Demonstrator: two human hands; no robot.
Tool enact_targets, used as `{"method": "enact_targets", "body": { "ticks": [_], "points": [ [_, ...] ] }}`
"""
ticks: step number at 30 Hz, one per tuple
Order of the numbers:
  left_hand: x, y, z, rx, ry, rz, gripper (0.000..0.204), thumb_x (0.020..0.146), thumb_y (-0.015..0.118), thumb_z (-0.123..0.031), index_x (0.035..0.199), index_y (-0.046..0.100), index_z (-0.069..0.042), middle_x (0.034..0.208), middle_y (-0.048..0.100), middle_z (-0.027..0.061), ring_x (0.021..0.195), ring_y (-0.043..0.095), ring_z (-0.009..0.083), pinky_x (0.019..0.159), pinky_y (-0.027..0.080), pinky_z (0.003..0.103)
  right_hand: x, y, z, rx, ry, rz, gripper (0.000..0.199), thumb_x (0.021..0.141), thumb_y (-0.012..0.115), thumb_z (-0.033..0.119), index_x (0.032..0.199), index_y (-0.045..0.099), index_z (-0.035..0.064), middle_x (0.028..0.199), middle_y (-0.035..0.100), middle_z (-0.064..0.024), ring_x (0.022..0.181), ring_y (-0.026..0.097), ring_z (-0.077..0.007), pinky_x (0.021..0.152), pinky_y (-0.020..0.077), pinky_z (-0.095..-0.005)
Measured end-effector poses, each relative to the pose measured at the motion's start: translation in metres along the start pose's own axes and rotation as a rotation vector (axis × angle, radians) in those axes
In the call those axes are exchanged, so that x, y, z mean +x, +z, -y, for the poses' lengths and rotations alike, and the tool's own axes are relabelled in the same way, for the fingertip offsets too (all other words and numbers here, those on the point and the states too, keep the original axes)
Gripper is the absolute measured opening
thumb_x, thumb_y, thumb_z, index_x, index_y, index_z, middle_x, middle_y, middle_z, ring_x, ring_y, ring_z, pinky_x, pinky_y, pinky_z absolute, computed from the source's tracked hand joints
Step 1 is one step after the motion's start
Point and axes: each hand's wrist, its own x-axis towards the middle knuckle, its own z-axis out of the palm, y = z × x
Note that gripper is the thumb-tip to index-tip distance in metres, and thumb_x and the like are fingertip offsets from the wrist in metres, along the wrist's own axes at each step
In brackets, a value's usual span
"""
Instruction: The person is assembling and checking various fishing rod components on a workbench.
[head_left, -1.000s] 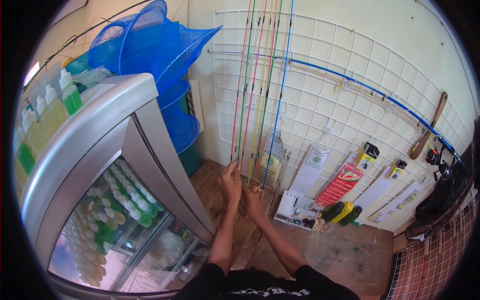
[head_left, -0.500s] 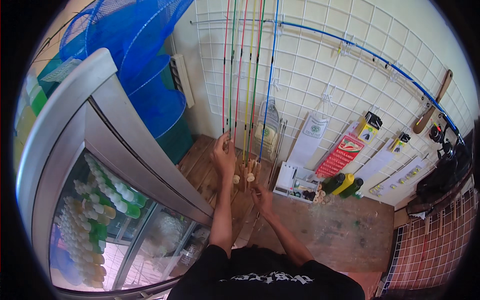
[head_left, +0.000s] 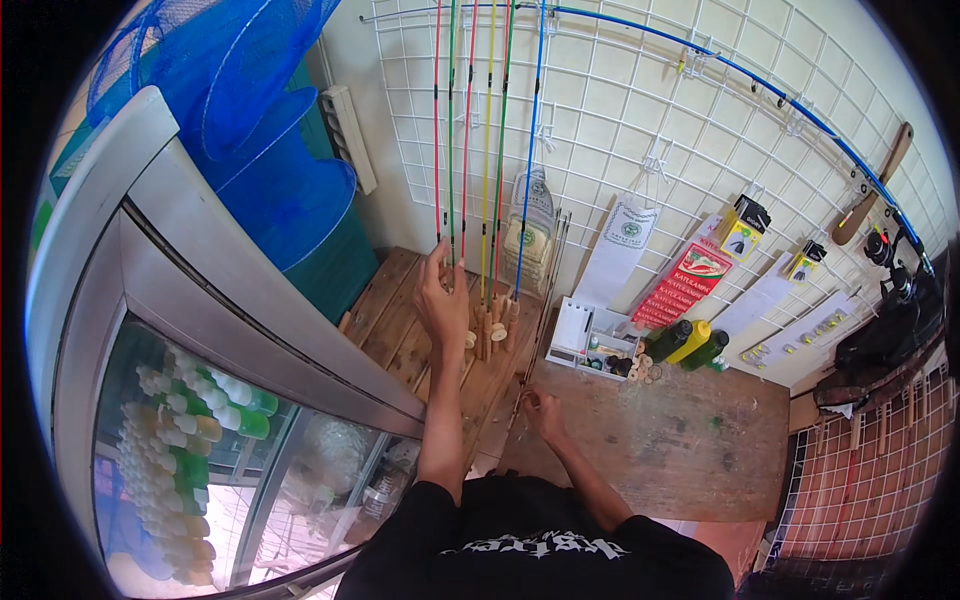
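- Slender fishing rods, at least six, with glossy red, green, yellow and blue shafts, stand nearly upright side by side, small dark bands spaced along them
- Light-brown wooden handles form their lower ends, with pale, round spool-like pieces among them
- The rods rise in front of a white wire wall grid, their handles over a brown slatted wooden surface, to the left of a stained brown wooden desk
- The left hand is raised at the lower part of the leftmost rods, fingers partly extended and a little apart; I cannot tell whether they grip or merely touch
- The right hand, fingers curled inward, is near the desk's left edge, apart from the handles; whether it pinches anything thin, I cannot tell
- A white hanging card carries a round green emblem above small print; a long red strip repeats bold white capitals
- Yellow-and-black packets have print too small to make out; the black shirt bears white ornate lettering
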Motion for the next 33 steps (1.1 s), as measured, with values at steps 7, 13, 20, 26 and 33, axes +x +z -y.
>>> {"method": "enact_targets", "body": {
  "ticks": [7,13,20,26,33],
  "points": [
    [-0.005,-0.004,-0.007,0.139,0.085,-0.03,0.037,0.085,0.064,-0.011,0.121,0.058,-0.008,0.11,0.059,0.0119,0.098,0.058,0.0257,0.08,0.05,0.038,-0.009,0.0,-0.015,0.012,-0.004,0.026,0.02,0.08,0.058,-0.001,0.099,0.061,0.0018,0.073,0.065,-0.0146,0.066,0.066,-0.0205,0.061,0.0521,-0.0311],
    [-0.011,-0.002,-0.005,0.199,0.205,-0.067,0.038,0.083,0.065,-0.008,0.12,0.058,-0.008,0.109,0.054,0.0114,0.103,0.054,0.0276,0.084,0.045,0.039,-0.013,0.001,-0.024,0.018,0.02,0.051,0.02,0.08,0.056,-0.001,0.1,0.06,-0.0001,0.074,0.065,-0.0123,0.065,0.066,-0.02,0.06,0.0519,-0.0302],
    [-0.023,0.0,-0.009,0.1,0.177,-0.077,0.035,0.083,0.064,-0.005,0.117,0.058,-0.006,0.107,0.054,0.0113,0.097,0.053,0.0247,0.08,0.044,0.037,0.009,-0.002,-0.064,-0.033,-0.002,0.018,0.015,0.082,0.055,0.002,0.097,0.06,0.0001,0.072,0.061,-0.0086,0.066,0.058,-0.0105,0.062,0.0484,-0.0248],
    [-0.102,0.003,0.022,-0.039,0.168,0.106,0.018,0.082,0.061,-0.001,0.101,0.061,-0.002,0.095,0.059,0.0138,0.094,0.056,0.0317,0.08,0.044,0.039,0.13,-0.052,-0.018,0.023,-0.081,-0.244,0.012,0.091,0.051,0.004,0.093,0.062,-0.0022,0.079,0.065,-0.0057,0.069,0.061,-0.0109,0.063,0.0504,-0.0242],
    [-0.188,-0.009,0.079,-0.072,-0.115,0.805,0.017,0.085,0.058,-0.007,0.1,0.06,0.001,0.091,0.06,0.0156,0.085,0.059,0.0317,0.075,0.045,0.039,0.197,-0.05,-0.026,-0.098,0.057,-0.216,0.012,0.086,0.055,0.0,0.093,0.062,-0.0056,0.076,0.065,-0.009,0.065,0.068,-0.0169,0.056,0.0566,-0.0274]
  ]
}}
